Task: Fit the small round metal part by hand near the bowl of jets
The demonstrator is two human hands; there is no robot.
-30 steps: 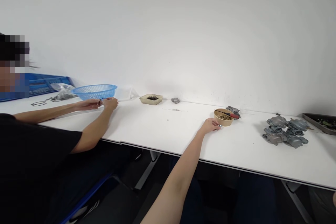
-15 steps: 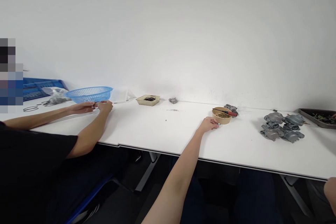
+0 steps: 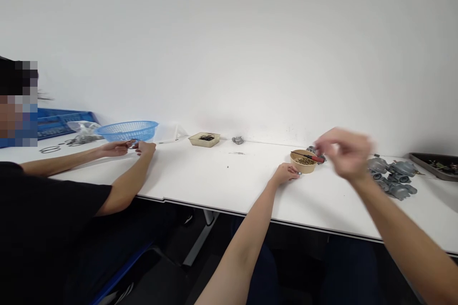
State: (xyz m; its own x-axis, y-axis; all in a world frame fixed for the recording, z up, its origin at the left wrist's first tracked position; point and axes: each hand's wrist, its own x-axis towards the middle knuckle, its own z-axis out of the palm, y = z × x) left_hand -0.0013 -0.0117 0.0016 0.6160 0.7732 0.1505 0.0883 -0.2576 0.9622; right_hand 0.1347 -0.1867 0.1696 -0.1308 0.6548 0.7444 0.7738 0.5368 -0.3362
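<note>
Two bare hands work at a long white desk (image 3: 222,181) that runs along a plain white wall (image 3: 229,47). A tan bowl (image 3: 303,161) of small brass parts stands toward the back of the desk, and a red-handled screwdriver (image 3: 310,156) lies across its rim. The left hand (image 3: 285,173) rests on the desk just left of the bowl, its grip closed on a small metal piece (image 3: 298,172) beside the bowl's base. The right hand (image 3: 344,152) hovers, blurred, just right of the bowl; I cannot tell how wide its grip is. Right of the bowl lies a cluster of grey metal castings (image 3: 392,176), and further right a dark tray (image 3: 434,162). Far left of the bowl, another person's hands (image 3: 130,147) meet under a blue mesh basket (image 3: 127,129); a shallow beige tray (image 3: 204,139) sits between.
</note>
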